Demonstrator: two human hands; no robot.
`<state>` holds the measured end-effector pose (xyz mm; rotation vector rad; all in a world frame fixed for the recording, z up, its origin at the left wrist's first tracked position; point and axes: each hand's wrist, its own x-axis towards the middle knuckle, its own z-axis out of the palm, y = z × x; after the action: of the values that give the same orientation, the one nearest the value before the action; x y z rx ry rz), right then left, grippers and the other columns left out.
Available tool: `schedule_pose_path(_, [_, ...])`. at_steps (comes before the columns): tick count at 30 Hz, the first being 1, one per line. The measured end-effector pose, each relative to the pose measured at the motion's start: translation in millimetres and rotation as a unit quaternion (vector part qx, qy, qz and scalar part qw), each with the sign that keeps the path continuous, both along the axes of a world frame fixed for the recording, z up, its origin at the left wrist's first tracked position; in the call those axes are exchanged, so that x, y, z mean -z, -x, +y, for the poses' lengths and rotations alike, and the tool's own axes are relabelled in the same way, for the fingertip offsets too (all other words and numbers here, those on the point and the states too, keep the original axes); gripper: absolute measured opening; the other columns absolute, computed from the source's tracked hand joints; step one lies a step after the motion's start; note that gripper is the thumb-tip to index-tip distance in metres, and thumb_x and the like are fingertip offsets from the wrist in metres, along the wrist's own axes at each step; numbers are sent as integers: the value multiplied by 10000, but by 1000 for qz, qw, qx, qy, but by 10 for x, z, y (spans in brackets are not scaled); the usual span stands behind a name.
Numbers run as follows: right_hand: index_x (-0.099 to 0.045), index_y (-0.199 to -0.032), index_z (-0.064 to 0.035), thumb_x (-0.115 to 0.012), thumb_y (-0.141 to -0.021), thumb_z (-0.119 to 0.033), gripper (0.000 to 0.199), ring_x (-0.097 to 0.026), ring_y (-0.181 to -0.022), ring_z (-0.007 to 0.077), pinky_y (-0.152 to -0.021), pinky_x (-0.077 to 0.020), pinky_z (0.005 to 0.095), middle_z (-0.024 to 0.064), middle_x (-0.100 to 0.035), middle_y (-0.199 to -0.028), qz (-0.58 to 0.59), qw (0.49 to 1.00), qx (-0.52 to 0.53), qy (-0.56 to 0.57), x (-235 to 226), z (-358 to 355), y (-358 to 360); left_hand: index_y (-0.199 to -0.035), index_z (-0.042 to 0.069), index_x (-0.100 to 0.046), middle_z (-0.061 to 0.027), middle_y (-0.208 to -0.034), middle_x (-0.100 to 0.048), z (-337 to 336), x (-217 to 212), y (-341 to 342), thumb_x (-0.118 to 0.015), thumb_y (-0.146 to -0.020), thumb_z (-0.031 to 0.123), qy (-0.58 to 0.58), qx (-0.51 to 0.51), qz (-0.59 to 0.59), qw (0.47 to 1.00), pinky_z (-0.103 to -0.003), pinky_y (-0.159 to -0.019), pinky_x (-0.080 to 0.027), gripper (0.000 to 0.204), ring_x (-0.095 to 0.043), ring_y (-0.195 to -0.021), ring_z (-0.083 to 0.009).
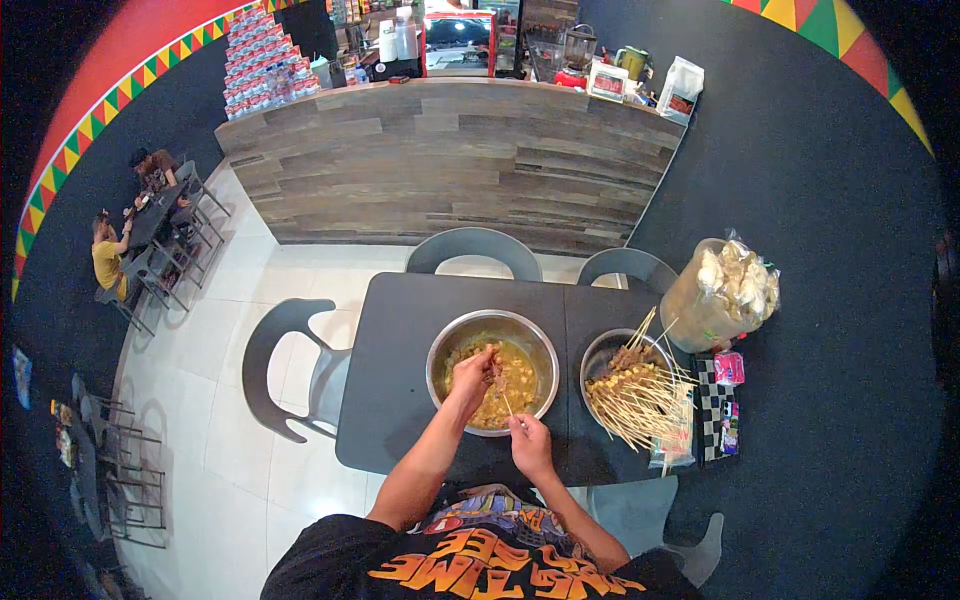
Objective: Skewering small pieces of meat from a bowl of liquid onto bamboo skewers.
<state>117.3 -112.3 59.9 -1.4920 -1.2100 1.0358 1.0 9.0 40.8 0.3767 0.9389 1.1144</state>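
Over a large steel bowl [549, 345] of meat pieces in yellow marinade [521, 385], my left hand [470, 384] pinches a small piece of meat [494, 368]. My right hand [531, 447], at the bowl's near edge, grips a thin wooden skewer [508, 403] that slants up toward the left fingers. Whether its tip is inside the meat is too small to tell. To the right stands a second steel bowl [586, 372] with many loaded skewers [637, 408], their bare ends pointing toward me and to the right.
Both bowls stand on a black table [392, 335]. At its right are a tall tub [690, 305] with bagged pale food, a checkered box [711, 405] and a pink packet [729, 368]. Grey chairs [262, 365] surround it. Beyond is a wood-panelled counter [450, 160]; two people sit far left.
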Motion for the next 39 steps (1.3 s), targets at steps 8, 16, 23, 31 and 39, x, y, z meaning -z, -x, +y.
schedule_pose_path(8, [-597,-851,44,-490,-872,-165,235,-488,-569,73,-526,-394,239,39,-553,-629,-59,998,-8,-5,186,-24,32,-822,28,-601,-25,-701,-575,-2,13,-69,-553,-855,197,-11,-38,22,999,-212,-512,-362,179,-495,-573,-86])
schedule_pose_path(16, [-596,-851,45,-499,-869,-143,212,-468,-558,63,-511,-378,237,24,-535,-613,7,998,43,-36,152,-123,171,-833,10,-601,-44,-689,-580,-41,41,-104,-561,-843,157,-16,-31,4,999,-218,-523,-383,152,-505,-568,-107])
schedule_pose_path(23, [-597,-828,38,-493,-868,-131,203,-467,-583,65,-530,-385,234,19,-542,-640,10,999,43,-28,150,-132,138,-829,-2,-601,-52,-691,-581,-112,1,-97,-550,-845,173,-32,-15,14,999,-223,-524,-400,182,-512,-580,-105])
schedule_pose_path(31, [-595,-822,42,-482,-877,-132,215,-461,-601,69,-559,-381,225,25,-544,-669,9,998,44,-37,186,-118,100,-803,7,-615,-56,-722,-608,-123,82,-175,-545,-844,174,-43,-59,16,997,-233,-548,-393,185,-525,-607,-112])
schedule_pose_path(39, [-591,-824,33,-483,-880,-132,205,-444,-590,60,-540,-370,218,5,-521,-648,17,997,48,-58,303,-79,42,-818,6,-616,-65,-741,-616,-126,114,-245,-544,-847,179,-28,-66,8,997,-229,-567,-394,190,-537,-626,-118])
